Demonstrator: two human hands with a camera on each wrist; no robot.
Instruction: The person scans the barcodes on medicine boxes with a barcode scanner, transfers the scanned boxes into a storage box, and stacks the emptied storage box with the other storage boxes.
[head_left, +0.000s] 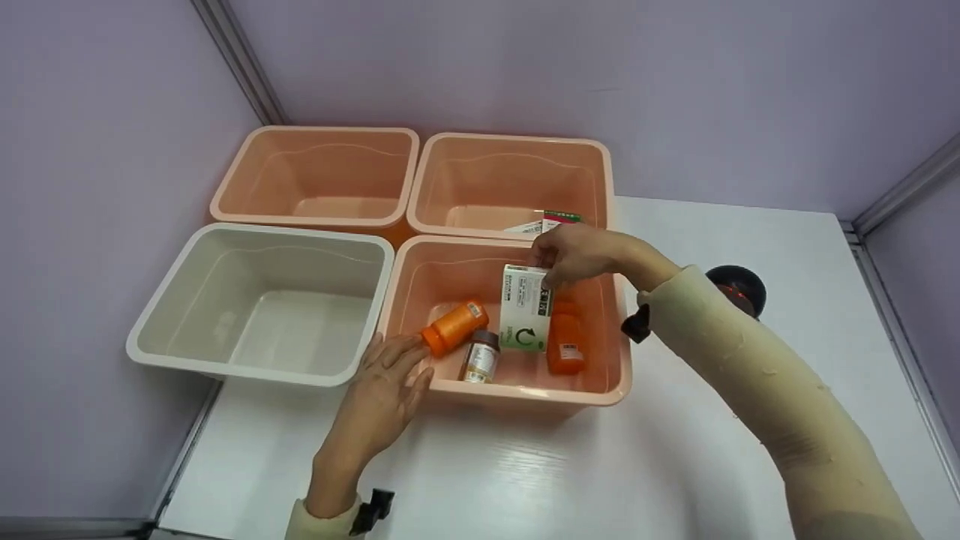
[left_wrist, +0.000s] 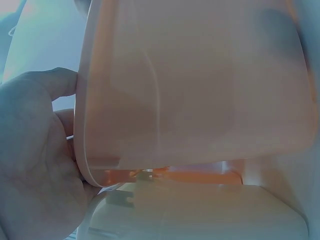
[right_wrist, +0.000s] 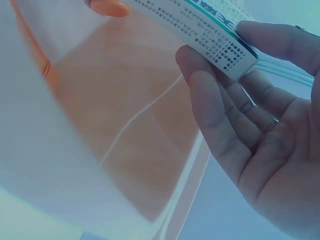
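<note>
1. The right hand point(head_left: 574, 253) reaches in from above and pinches the top edge of a white-and-green box point(head_left: 524, 308) between thumb and fingertips; the right-wrist view shows the fingers point(right_wrist: 215, 102) only lightly curled, so the box hangs upright inside the near pink bin point(head_left: 517, 394) rather than lying with the rest.
2. The left hand point(head_left: 384, 391) lies against the outside of that bin's near left corner, fingers nearly straight and spread, holding nothing. Judging by the left-wrist view, where the palm point(left_wrist: 35, 165) meets the bin wall, it seems to steady the bin while the other hand works.
3. Just beyond the left fingertips, inside the bin, an orange bottle point(head_left: 454, 326) lies tilted on its side; beside it stands a small brown-capped bottle point(head_left: 481, 358), and below the right hand a second orange bottle point(head_left: 565, 341) lies lengthwise. The box hangs between these.
4. Past the right hand, the far pink bin point(head_left: 517, 142) holds flat packets point(head_left: 544, 222) with a green and red edge; their print is too small to read.
5. To the left of the left hand sit a white bin point(head_left: 259, 371) and, behind it, another pink bin point(head_left: 319, 135).
6. The box front carries a large green circular arrow mark and a green band; the wrist view shows dense black printing on its side, which I cannot read.
7. A dark round object point(head_left: 739, 289) sits behind the right sleeve.
</note>
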